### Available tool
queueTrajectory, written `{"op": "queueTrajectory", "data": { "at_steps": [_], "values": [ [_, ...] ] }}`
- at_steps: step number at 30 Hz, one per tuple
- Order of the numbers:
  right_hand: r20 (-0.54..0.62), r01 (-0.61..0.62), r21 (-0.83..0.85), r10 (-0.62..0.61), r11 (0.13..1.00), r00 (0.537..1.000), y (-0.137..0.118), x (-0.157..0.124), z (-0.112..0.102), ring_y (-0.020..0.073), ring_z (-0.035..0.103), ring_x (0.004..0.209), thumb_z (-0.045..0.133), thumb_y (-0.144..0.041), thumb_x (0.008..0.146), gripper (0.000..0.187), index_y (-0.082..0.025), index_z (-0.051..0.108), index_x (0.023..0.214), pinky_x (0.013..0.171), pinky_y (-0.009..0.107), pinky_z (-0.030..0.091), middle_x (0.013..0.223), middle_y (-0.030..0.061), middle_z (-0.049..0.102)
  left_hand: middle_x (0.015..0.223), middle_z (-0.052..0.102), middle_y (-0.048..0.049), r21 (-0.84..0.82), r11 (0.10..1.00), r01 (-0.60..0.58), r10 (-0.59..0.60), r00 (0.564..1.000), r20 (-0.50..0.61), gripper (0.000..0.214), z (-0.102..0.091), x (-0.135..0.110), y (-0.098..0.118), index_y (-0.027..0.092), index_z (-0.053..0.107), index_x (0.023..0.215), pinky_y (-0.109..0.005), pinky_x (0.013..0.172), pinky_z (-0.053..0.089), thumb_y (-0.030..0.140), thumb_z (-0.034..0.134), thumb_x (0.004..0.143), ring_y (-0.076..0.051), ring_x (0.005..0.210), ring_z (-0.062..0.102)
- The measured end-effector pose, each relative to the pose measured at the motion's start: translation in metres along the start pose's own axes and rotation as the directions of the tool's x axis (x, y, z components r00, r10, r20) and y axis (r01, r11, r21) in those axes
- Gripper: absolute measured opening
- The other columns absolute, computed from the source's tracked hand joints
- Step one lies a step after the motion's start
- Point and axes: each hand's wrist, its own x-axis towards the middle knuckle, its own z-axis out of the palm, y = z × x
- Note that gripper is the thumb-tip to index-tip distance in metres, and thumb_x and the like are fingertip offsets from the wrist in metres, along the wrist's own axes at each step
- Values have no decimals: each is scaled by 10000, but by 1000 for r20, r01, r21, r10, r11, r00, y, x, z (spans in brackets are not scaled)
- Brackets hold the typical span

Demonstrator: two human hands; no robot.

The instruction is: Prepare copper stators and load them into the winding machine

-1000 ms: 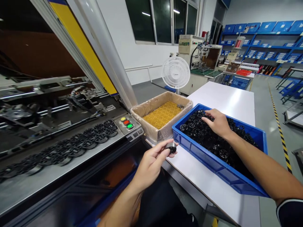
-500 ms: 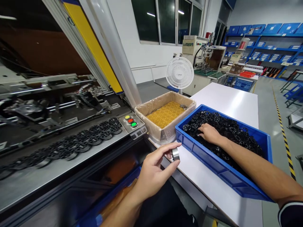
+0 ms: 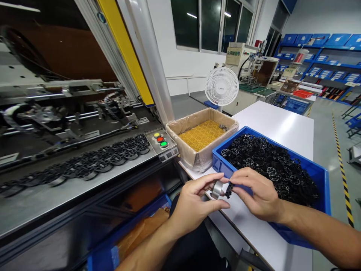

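My left hand [image 3: 194,203] is closed around a silvery metal ring [image 3: 217,189], held above the near edge of the white table. Close to its right side, my right hand [image 3: 258,192] pinches a small black spoked plastic part [image 3: 229,190] between thumb and fingers. The ring and the black part face each other nearly touching; whether they meet I cannot tell. Behind my right hand stands a blue crate [image 3: 324,180] heaped with similar black spoked parts [image 3: 265,158].
A plastic-lined carton [image 3: 194,160] of yellow pieces stands left of the crate. Further left, rows of black rings [image 3: 104,160] lie on a machine's metal ledge [image 3: 70,195], near a button panel [image 3: 162,143]. A white fan [image 3: 222,87] stands behind.
My right hand has come out of the blue crate with a black part and moved left beside the ring. The ring stays in my left hand. The view has shifted slightly.
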Motion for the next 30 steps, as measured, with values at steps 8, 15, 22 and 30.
{"op": "queueTrajectory", "data": {
  "at_steps": [8, 15, 22, 30],
  "values": [
    [-10, 24, -44, -24, 999, 1000, 3, -1, -2, 185, 624, 846, 601, -56, 899, 249, -171, 632, 1117, 704, 350, 577, 926, 82, 633, 801, 790, 20, -38, 999, 30, -30, 1000, -9, 575, 17, 5, -2, 186, 769, 871, -130, 724, 572, -57, 922, 372, -107, 746, 734],
    [62, 157, -58, -154, 986, 986, 4, -1, 0, 239, 623, 953, 602, -113, 862, 455, -104, 535, 1313, 773, 425, 601, 1039, 147, 626, 806, 784, -3, 4, 999, 51, -50, 996, -73, 538, 13, 3, 0, 156, 742, 873, -151, 733, 568, -11, 936, 401, -113, 757, 723],
    [69, 212, -178, -203, 961, 977, 6, 0, -2, 243, 632, 926, 617, -212, 932, 335, -69, 573, 1231, 775, 421, 602, 985, 155, 650, 767, 770, -1, -44, 991, 127, -129, 991, -28, 549, 15, 1, 4, 141, 718, 863, -166, 675, 564, 21, 954, 382, -113, 698, 710],
    [83, 243, -209, -231, 947, 969, 7, -1, -3, 234, 654, 941, 618, -158, 918, 377, -139, 558, 1289, 776, 419, 608, 1021, 134, 680, 807, 780, -18, -6, 995, 96, -96, 994, -59, 557, 13, 2, 3, 147, 723, 879, -169, 694, 569, 64, 970, 388, -127, 741, 722]
  ]
}}
